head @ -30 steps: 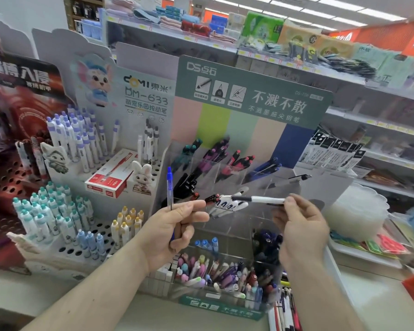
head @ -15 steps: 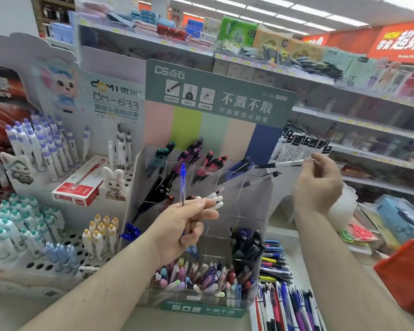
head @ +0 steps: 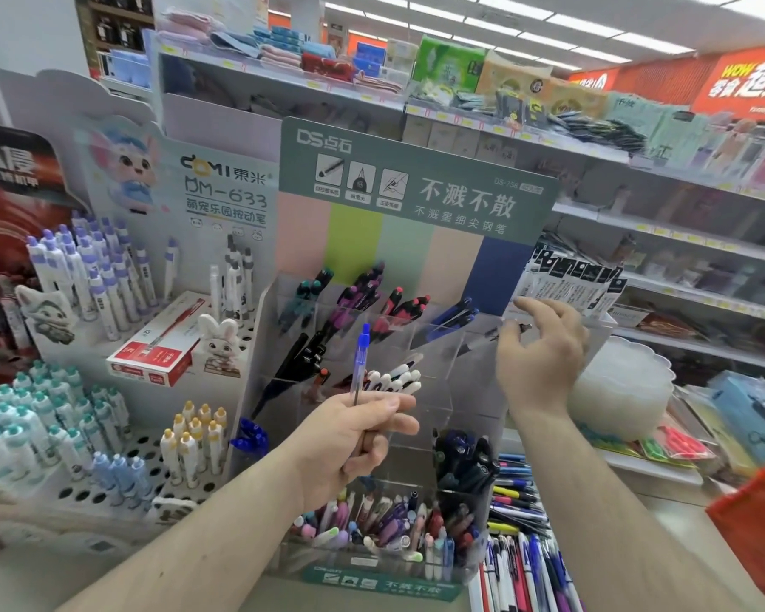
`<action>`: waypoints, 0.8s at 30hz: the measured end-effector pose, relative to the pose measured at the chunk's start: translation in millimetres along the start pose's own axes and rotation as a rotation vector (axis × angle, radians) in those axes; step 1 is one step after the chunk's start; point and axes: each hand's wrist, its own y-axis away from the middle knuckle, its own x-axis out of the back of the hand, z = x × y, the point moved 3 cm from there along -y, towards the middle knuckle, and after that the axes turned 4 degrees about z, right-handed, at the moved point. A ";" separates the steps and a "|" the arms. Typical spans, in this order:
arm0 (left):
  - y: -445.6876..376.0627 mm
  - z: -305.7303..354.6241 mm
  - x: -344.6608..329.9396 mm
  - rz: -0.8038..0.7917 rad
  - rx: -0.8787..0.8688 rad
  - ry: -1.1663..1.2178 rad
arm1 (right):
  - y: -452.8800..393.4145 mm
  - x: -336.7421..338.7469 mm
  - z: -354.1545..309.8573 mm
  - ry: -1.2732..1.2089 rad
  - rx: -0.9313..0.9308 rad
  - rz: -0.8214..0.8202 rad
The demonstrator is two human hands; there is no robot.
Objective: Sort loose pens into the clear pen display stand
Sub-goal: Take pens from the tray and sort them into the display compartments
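The clear pen display stand (head: 436,406) rises in tiers below a green header card, with dark, pink, blue and white pens in its compartments. My left hand (head: 354,443) grips a blue-capped clear pen (head: 360,362) upright in front of the middle tiers. At the stand's upper right compartment my right hand (head: 542,353) hovers with fingers spread and relaxed. A grey-and-black pen (head: 480,343) lies in that compartment just beside the thumb. Loose pens (head: 520,549) of mixed colours lie in a heap on the counter at the stand's lower right.
A white pegboard display (head: 107,483) of capped pens and a red box (head: 157,348) stand at left. A frosted white tub (head: 623,390) and packaged goods sit right of the stand. An orange basket (head: 756,519) is at the right edge. Store shelves run behind.
My right hand carried the white-and-black pen up to the upper right compartment and now has its fingers spread off it. The left hand keeps the blue pen upright.
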 end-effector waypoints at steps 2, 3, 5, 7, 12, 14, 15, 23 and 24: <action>0.9 -0.8 1.4 0.009 0.010 -0.014 | 19.6 4.0 -22.3 -0.152 0.089 -0.017; 1.8 -1.0 2.0 0.013 0.014 -0.026 | 30.3 4.0 -34.0 -0.235 0.078 -0.095; 4.1 -0.9 2.1 -0.005 0.016 -0.053 | 53.5 1.9 -56.9 -0.383 -0.007 -0.325; 7.3 -0.6 1.4 -0.048 0.003 -0.095 | 77.6 0.0 -73.1 -0.440 -0.026 -0.539; 13.9 -1.8 9.1 0.003 -0.022 -0.278 | 103.1 -5.1 -84.1 -0.396 0.000 -0.722; 18.1 -3.0 11.5 -0.002 -0.040 -0.374 | 104.4 -7.6 -81.5 -0.425 -0.087 -0.702; 20.3 -3.1 12.6 -0.004 -0.043 -0.396 | 105.2 -7.7 -80.9 -0.423 -0.099 -0.682; 32.9 0.9 51.8 0.133 -0.060 0.105 | 106.3 -15.1 -55.2 -0.598 -0.703 -0.438; 34.4 1.4 56.7 0.137 -0.079 0.161 | 108.7 -16.4 -53.5 -0.611 -0.744 -0.435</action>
